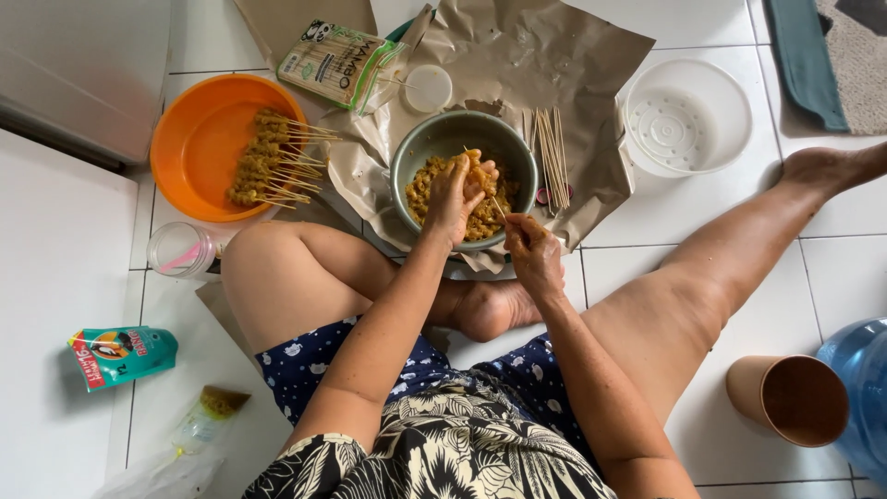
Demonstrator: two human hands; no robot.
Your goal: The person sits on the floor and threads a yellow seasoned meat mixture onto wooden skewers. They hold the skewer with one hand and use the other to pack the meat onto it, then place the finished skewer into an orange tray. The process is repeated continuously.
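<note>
I sit on a white tiled floor with a grey metal bowl (434,139) of yellow marinated meat pieces in front of me. My left hand (455,196) is over the bowl, pinching meat onto a thin bamboo skewer (497,207). My right hand (532,248) grips the lower end of that skewer at the bowl's near rim. Bare skewers (552,152) lie on brown paper (554,65) to the right of the bowl. An orange bowl (199,139) at the left holds several finished meat skewers (268,159).
A pack of skewers (337,63) and a small white lid (428,88) lie behind the bowl. A white plastic lid (688,115) is at the right, a brown cup (790,397) and blue water jug (859,379) at lower right. A clear cup (180,249) and green sachet (120,354) lie left.
</note>
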